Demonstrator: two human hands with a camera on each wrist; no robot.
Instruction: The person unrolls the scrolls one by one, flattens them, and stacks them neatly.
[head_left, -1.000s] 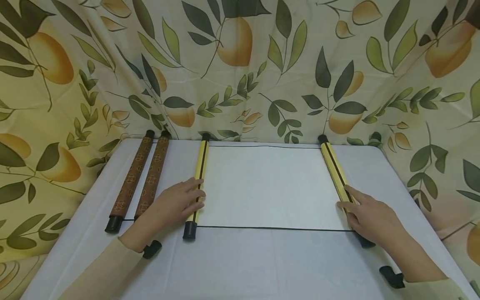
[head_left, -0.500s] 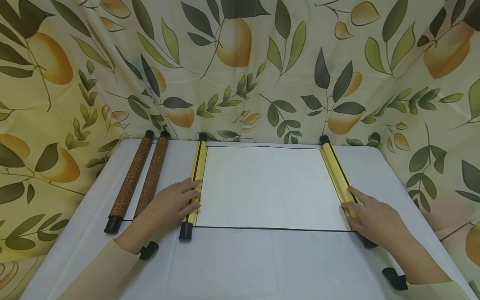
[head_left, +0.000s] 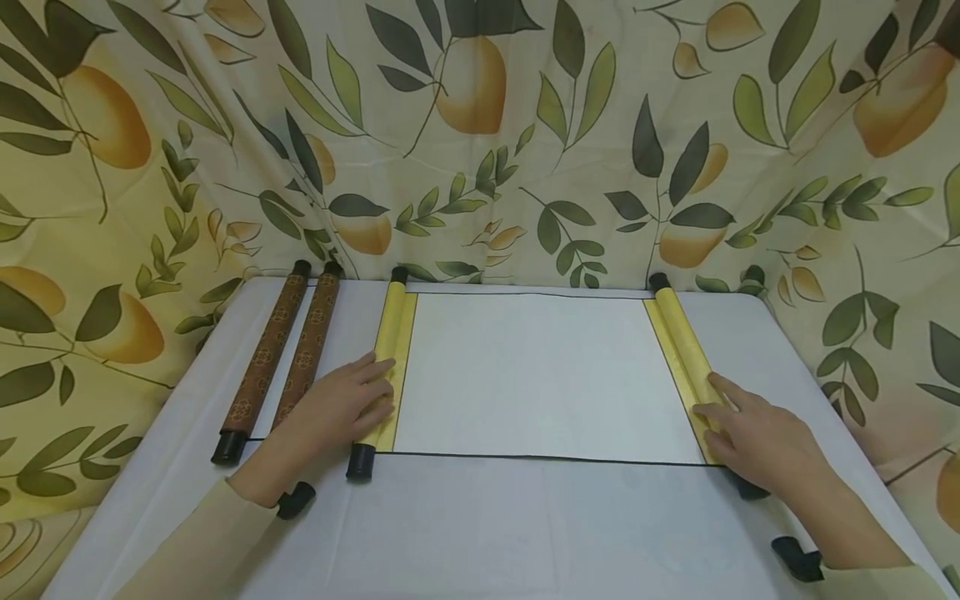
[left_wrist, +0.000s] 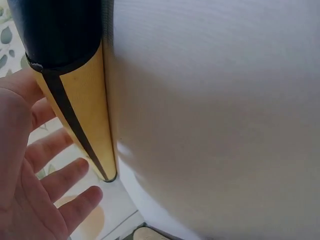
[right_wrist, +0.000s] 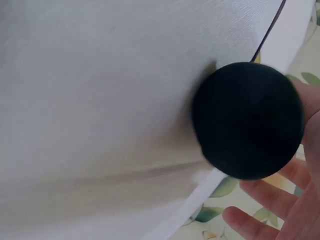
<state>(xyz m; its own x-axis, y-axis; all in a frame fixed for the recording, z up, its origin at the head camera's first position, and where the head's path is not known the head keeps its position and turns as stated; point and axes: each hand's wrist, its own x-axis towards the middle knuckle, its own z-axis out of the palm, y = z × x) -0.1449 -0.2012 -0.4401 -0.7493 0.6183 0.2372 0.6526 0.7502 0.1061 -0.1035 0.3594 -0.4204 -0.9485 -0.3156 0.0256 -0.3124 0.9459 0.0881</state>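
Yellow rollers (head_left: 387, 325) being touched by left hand (head_left: 337, 408), right hand (head_left: 767, 440), fingers loose, prob so sheet (head_left: 525, 375) being held flat.

It's a bit dim in here, with soft light and a yellow glow on the left of the curtain (head_left: 37, 242). The white paper (head_left: 525, 375) looks brightest to me. A faint shadow lies on the table (head_left: 465, 533) beside the left sleeve (head_left: 206, 542). In the right wrist view, the round black cap (right_wrist: 247, 120) looks flat and dark, with fuzzy edges.
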